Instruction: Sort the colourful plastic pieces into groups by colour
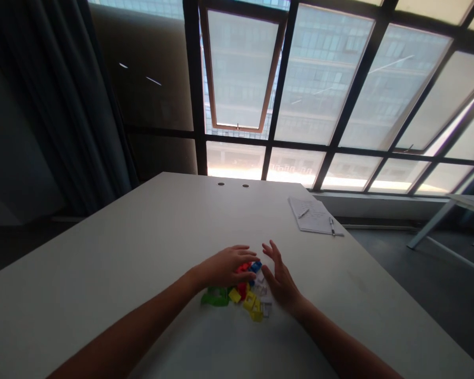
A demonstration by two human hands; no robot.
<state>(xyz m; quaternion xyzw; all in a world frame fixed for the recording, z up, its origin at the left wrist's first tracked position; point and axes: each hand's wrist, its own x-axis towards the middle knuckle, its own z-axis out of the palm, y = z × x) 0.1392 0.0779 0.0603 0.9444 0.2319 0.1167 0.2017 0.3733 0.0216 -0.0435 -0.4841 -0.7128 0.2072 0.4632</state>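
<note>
A small heap of coloured plastic pieces lies on the white table in front of me. Green pieces are at its left, yellow pieces at the near side, red pieces in the middle, a blue piece at the far side and whitish pieces at the right. My left hand reaches over the heap from the left, fingers stretched out, covering part of it. At the heap's right edge is my right hand, its fingers apart. I see nothing held in either hand.
Paper sheets with two pens lie near the table's right edge. Two round holes are at the far edge. Beyond stand large windows, a dark curtain at left and another table at right.
</note>
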